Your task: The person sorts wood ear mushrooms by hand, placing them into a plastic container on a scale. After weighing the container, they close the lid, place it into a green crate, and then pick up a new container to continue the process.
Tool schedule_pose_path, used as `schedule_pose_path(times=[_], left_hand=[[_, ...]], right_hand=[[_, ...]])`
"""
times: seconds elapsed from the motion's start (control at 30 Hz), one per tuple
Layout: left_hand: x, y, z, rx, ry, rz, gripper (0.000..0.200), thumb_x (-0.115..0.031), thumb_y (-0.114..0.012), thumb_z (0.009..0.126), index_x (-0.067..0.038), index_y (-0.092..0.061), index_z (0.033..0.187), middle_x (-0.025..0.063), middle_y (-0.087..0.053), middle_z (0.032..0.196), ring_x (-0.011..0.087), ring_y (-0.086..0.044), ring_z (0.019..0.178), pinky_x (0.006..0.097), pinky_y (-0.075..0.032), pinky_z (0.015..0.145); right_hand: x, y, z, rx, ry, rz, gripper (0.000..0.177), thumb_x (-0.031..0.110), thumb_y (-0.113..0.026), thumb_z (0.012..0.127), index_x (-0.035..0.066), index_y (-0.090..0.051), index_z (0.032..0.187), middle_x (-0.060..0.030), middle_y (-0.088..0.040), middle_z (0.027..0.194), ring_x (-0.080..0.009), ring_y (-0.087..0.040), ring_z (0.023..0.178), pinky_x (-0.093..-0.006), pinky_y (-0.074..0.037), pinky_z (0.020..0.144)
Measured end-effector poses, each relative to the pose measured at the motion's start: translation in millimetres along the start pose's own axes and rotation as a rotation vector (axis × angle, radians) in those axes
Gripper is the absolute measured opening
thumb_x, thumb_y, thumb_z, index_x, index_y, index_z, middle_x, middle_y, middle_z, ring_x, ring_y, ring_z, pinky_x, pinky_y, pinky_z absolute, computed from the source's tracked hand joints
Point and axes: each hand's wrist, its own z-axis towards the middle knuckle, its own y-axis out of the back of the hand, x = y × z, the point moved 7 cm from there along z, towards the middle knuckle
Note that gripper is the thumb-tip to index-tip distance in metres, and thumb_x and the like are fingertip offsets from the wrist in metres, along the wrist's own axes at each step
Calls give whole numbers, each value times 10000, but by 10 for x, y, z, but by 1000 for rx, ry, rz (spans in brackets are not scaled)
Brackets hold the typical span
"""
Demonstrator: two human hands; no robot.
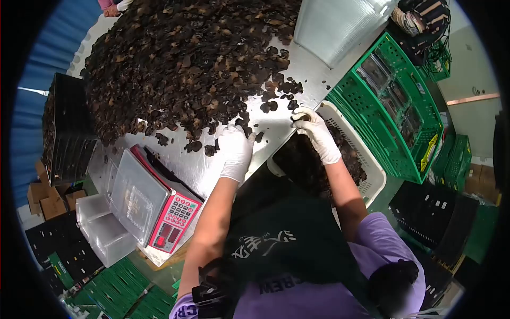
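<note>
A large heap of dark brown wood ear mushrooms [196, 69] is spread over the metal table [180, 146]. My left hand [236, 151], in a white glove, rests at the near edge of the heap with its fingers curled. Dark pieces lie against its fingertips, and what is under them is hidden. Over the table's front edge, my gloved right hand [317, 135] has its fingers bent around a small dark wood ear mushroom [303, 118]. Below that hand sits a white plastic basket [376, 170] holding more of the mushrooms, partly covered by my right arm.
At the left stand a red scale [175, 220] with a clear plastic container [135, 196] on it, and a black crate [71, 127]. Clear stacked containers [340, 29] are at the table's back right. A green crate [393, 106] stands on the right. Another person's hand [112, 9] shows top left.
</note>
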Motion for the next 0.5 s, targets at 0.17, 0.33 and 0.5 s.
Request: schedule_pose_path(times=[0.17,0.33,0.5], left_hand=[[187,36,-57,-255,-24,-273,230,-261,-604,779,-36,-633,809,153,-612,860,280,-598,807,406,-477,732],[479,50,-72,-52,310,-1556,138,-33,-614,750,-41,-495,682,16,-489,666,106,-443,633,265,-376,598],[460,-34,63,134,351,-2105,251,-100,-552,775,-38,-578,1017,67,-599,896,148,-570,743,270,-485,714]], right_hand=[[18,-283,355,-92,223,-783,86,105,-675,781,61,-651,851,-7,-619,737,-105,-581,653,-238,-446,589],[-21,-626,650,-185,469,-1594,272,225,-677,701,64,-664,920,-131,-658,860,-310,-634,756,-382,-507,708],[283,-446,259,-225,446,-1257,224,192,-613,765,23,-646,908,-111,-652,812,-251,-624,688,-354,-486,652]])
